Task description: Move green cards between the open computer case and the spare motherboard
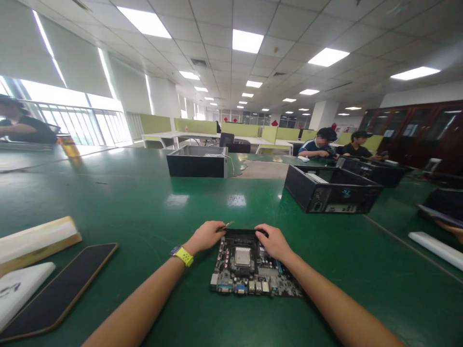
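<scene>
Bare forearms [144,299], dark motherboard [260,271], silvery square chip [242,257], blue port [240,289]

"How do the arms lie?"
"The bare left forearm [142,301] and right forearm [333,291] reach forward, slanting in toward each other."
"And the hands?"
"Nearly level, apart, backs up. The left hand [205,236] is curled, fingertips pointing right; the right hand [277,243] is bent, fingertips pointing left."
"Pinched tight?"
"Too small to tell."
</scene>
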The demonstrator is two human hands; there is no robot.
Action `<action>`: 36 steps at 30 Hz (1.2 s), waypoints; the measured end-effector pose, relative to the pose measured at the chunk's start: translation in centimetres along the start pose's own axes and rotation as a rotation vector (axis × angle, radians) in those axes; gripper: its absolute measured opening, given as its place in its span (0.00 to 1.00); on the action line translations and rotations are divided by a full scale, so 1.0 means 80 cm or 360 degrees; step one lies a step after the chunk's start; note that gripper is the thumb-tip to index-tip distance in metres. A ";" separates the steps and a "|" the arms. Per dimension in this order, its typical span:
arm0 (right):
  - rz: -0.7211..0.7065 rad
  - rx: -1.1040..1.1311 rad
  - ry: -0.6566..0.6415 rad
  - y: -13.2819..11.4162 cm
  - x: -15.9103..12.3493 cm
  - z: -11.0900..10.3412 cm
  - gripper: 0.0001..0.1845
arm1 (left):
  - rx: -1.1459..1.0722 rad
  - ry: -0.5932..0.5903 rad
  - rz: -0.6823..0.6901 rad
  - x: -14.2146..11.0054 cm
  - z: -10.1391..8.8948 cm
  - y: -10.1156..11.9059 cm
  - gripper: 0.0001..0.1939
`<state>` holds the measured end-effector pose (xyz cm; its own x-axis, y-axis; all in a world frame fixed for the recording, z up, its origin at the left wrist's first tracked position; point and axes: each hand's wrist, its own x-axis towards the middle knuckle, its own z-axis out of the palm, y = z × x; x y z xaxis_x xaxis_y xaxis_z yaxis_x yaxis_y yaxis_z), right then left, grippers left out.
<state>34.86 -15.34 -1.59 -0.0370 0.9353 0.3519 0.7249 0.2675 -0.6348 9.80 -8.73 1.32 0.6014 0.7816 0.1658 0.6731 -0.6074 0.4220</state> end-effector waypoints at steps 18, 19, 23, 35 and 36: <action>0.0063 0.0017 0.0000 0.007 0.001 0.007 0.22 | 0.0059 -0.0192 -0.0296 -0.013 -0.062 -0.026 0.18; 0.0055 0.0013 -0.0003 0.007 0.001 0.007 0.22 | 0.0059 -0.0232 -0.0285 -0.014 -0.067 -0.027 0.18; 0.0048 0.0021 0.0007 0.007 0.001 0.007 0.21 | 0.0088 -0.0151 -0.0257 -0.021 -0.064 0.001 0.18; 0.0079 0.0124 0.0045 -0.002 -0.001 0.002 0.23 | 0.0392 -0.0248 0.0513 -0.069 0.075 0.209 0.19; 0.0079 0.0140 0.0061 -0.001 -0.001 0.003 0.23 | 0.0418 -0.0253 0.0468 -0.065 0.077 0.208 0.17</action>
<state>34.65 -15.39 -1.71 0.0252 0.9388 0.3435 0.6620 0.2418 -0.7095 20.53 -23.77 2.04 0.8292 0.5505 0.0971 0.5373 -0.8329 0.1327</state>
